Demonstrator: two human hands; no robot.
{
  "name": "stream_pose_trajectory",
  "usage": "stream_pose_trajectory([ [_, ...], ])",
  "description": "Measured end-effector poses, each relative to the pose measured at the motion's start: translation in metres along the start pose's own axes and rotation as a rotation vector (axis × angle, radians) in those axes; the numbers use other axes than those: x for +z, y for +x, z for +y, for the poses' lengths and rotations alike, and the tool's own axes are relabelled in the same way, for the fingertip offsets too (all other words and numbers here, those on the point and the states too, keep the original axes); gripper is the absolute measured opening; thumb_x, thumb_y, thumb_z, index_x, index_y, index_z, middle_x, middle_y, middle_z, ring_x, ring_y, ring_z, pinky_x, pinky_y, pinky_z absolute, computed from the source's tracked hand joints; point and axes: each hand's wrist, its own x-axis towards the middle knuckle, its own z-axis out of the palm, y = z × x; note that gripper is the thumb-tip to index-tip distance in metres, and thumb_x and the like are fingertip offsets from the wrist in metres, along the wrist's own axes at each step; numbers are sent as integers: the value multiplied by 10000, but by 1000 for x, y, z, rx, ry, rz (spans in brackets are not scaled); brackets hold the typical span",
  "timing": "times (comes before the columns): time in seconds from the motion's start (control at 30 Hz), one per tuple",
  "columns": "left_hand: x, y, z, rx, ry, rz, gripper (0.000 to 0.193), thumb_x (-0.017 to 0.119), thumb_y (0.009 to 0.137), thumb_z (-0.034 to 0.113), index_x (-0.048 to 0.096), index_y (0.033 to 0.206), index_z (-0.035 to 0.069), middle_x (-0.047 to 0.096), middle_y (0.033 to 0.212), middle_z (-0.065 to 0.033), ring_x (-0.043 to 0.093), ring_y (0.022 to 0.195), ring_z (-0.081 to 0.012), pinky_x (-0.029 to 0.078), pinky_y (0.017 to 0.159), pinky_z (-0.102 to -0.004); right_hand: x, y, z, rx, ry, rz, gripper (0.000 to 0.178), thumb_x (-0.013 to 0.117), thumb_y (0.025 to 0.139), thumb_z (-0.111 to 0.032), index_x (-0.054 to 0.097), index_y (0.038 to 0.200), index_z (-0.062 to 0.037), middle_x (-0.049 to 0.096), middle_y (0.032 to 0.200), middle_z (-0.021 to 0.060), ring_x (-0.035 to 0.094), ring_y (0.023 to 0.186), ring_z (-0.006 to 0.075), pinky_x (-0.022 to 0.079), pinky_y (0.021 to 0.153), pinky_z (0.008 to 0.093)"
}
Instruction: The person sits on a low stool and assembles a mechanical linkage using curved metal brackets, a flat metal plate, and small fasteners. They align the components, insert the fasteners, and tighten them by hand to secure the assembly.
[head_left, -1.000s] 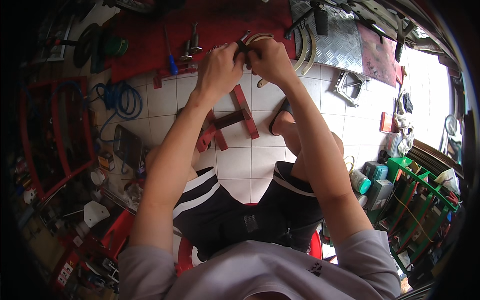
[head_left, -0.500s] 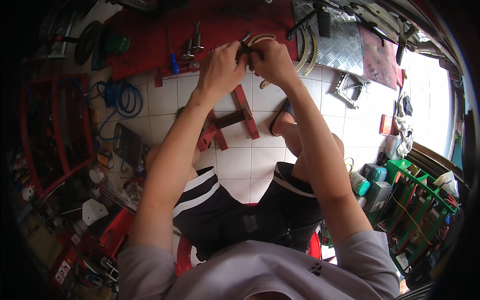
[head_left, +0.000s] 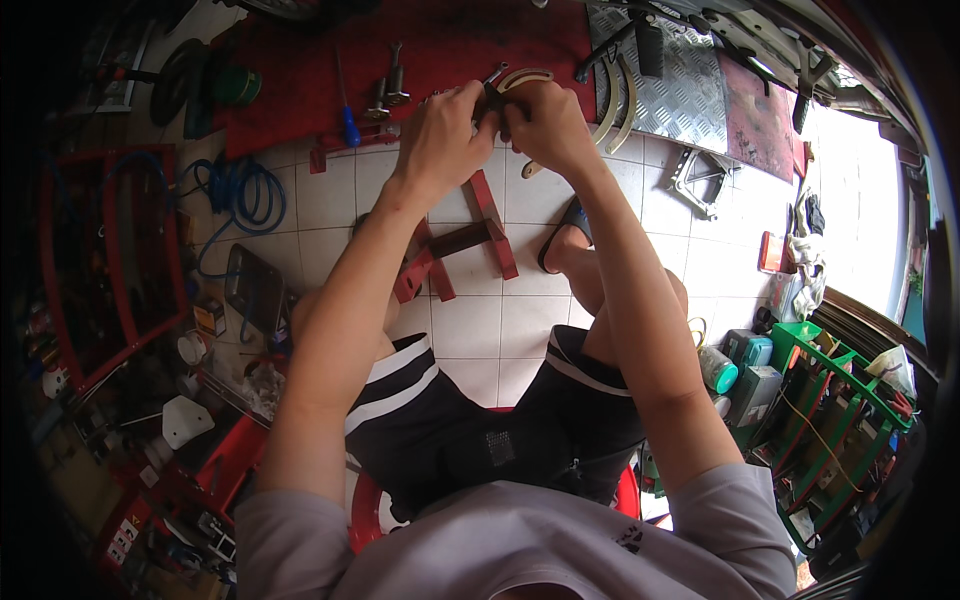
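Note:
Both my hands meet over the near edge of the red work surface [head_left: 290, 60]. Fingers bent, my left hand [head_left: 436, 140] and my right hand [head_left: 548, 122] pinch a small dark piece [head_left: 491, 97] between them. Its kind is hidden by the fingers. Just beyond the hands lies a small wrench [head_left: 496, 71]. A curved tan strip [head_left: 528, 75] is partly covered by my right hand, and another curved strip [head_left: 628, 105] rests farther right. Left of my left hand are a blue-handled screwdriver [head_left: 350, 130] and two metal stem-shaped parts [head_left: 397, 90].
A red metal stand [head_left: 460, 240] is on the tiled floor between my feet. Coiled blue hose [head_left: 245, 195] and a red rack [head_left: 110, 260] are at left. At right are a metal bracket [head_left: 702, 180] and a green tool crate [head_left: 840, 365].

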Motion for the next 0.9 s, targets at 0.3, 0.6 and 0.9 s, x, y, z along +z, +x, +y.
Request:
stream_pose_trajectory([
  [0.3, -1, 0, 0, 29, -30, 16, 176, 572, 913, 160, 601, 890, -12, 619, 712, -207, 604, 675, -387, 428, 587, -446, 0, 0, 3, -25, 7, 14, 196, 556, 748, -54, 706, 839, 33, 640, 691, 248, 665, 680, 390, 542, 664, 423],
  [0.6, -1, 3, -5, 17, 31, -40, 210, 583, 896, 213, 629, 877, 9, 660, 729, -204, 649, 699, -408, 513, 636, -475, 0, 1, 5, -29, -35, -2, 191, 524, 801, -33, 688, 869, 38, 660, 657, 159, 662, 584, 248, 535, 581, 353],
  [0.9, 1, 3, -8, 63, -47, -15, 178, 567, 926, 141, 597, 878, -27, 593, 623, -216, 596, 584, -392, 428, 553, -437, -1, 0, 5, -45, -56, -13, 181, 509, 836, -31, 672, 872, 38, 665, 635, 114, 654, 531, 176, 530, 546, 323],
])
